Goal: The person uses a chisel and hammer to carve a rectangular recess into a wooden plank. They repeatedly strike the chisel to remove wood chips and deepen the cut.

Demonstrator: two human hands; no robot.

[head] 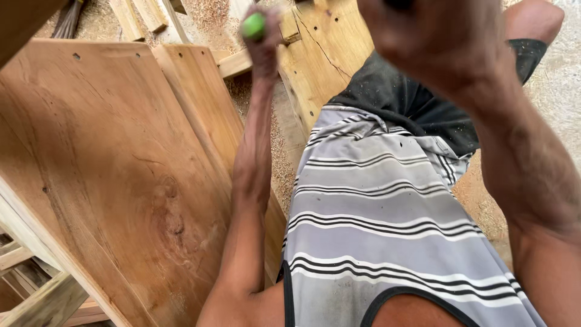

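left hand [261, 37]: top centre of frame, fingers closed round a green handle [253, 26] | right hand [417, 36]: upper right, blurred, grip cannot be told | wooden panel [115, 175]: fills left half, tilted | sawdust-covered floor [281, 163]: between panel and striped shirt [381, 218]

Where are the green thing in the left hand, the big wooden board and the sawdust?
green object [253, 26], head view, on its rounded visible end.
wooden board [109, 175], head view, on its flat face.
sawdust [209, 13], head view, on the pile's middle.
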